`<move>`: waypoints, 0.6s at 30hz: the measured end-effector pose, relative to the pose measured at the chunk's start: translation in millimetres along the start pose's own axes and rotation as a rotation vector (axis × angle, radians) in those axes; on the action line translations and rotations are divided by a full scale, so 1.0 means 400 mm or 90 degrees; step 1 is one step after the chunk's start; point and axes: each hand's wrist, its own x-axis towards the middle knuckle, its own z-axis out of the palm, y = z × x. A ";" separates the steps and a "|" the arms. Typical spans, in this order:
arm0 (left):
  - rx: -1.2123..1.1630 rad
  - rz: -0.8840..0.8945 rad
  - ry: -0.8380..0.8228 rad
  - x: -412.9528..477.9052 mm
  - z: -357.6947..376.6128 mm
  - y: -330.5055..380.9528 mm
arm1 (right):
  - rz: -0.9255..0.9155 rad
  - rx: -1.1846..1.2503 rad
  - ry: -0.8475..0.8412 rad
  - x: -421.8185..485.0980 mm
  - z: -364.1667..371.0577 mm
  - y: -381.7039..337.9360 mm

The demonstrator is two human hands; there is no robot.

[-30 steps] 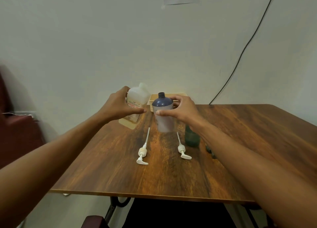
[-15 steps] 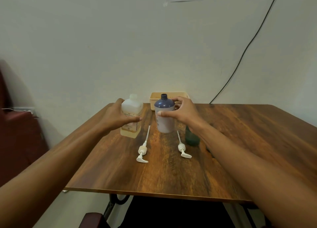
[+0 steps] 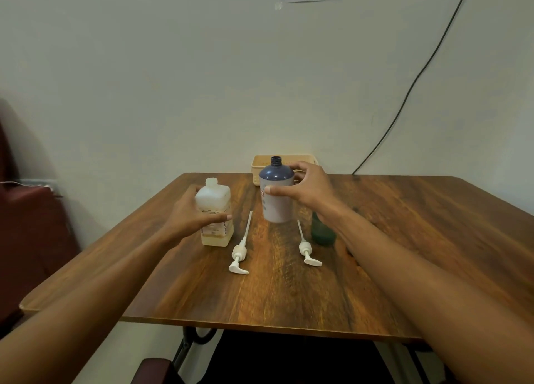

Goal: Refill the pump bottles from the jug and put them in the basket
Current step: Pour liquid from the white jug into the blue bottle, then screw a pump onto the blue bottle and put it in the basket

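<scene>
- Wooden bench (image 3: 404,239), carries all the task things; dark red chair (image 3: 31,239) at its left edge, black cable (image 3: 404,94) runs down the wall behind.
- Left hand (image 3: 187,216) holds the jug (image 3: 215,207): fingers (image 3: 193,189) curled round the back, thumb stretched across the front label.
- Right hand (image 3: 312,190) grips the blue-shouldered bottle (image 3: 276,207) from the right side, fingers (image 3: 302,168) curved over the shoulder, thumb across the front.
- Jug upright on the bench, left of centre, no cap, translucent, a low layer of yellowish liquid in the bottom.
- Blue-shouldered bottle upright, neck open with no pump in it, pale body, just right of the jug but apart from it. Cannot tell if its base touches the bench.
- Basket (image 3: 258,168), beige, at the far edge of the bench against the wall, right behind the blue-shouldered bottle, partly hidden by it.
- Green bottle (image 3: 322,234), near the right side of the blue-shouldered bottle, top hidden by the right forearm.
- Left pump (image 3: 239,253) lies flat between the jug and the blue-shouldered bottle, tube pointing away, spout toward the camera.
- Right pump (image 3: 307,252) lies flat just left of the green bottle, same way round.
</scene>
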 end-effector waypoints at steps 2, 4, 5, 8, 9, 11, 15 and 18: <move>0.007 0.012 -0.001 -0.005 0.001 0.006 | 0.000 -0.004 0.006 -0.001 0.000 -0.002; 0.010 0.029 0.010 -0.005 -0.001 0.026 | -0.003 -0.007 0.010 -0.001 -0.001 -0.006; 0.005 0.040 0.021 -0.003 -0.006 0.042 | -0.004 -0.007 0.009 -0.001 -0.002 -0.009; 0.020 0.103 0.054 0.012 -0.027 0.100 | -0.011 0.000 0.005 -0.003 -0.006 -0.019; 0.038 0.129 0.059 0.014 -0.034 0.125 | -0.015 0.002 0.006 -0.004 -0.008 -0.023; 0.062 0.176 0.060 0.013 -0.040 0.175 | -0.024 0.004 0.018 -0.004 -0.010 -0.030; 0.071 0.254 0.007 -0.003 -0.017 0.264 | -0.036 -0.007 0.047 0.001 -0.014 -0.046; 0.040 0.253 -0.049 -0.013 0.022 0.296 | -0.044 0.002 0.047 0.003 -0.022 -0.066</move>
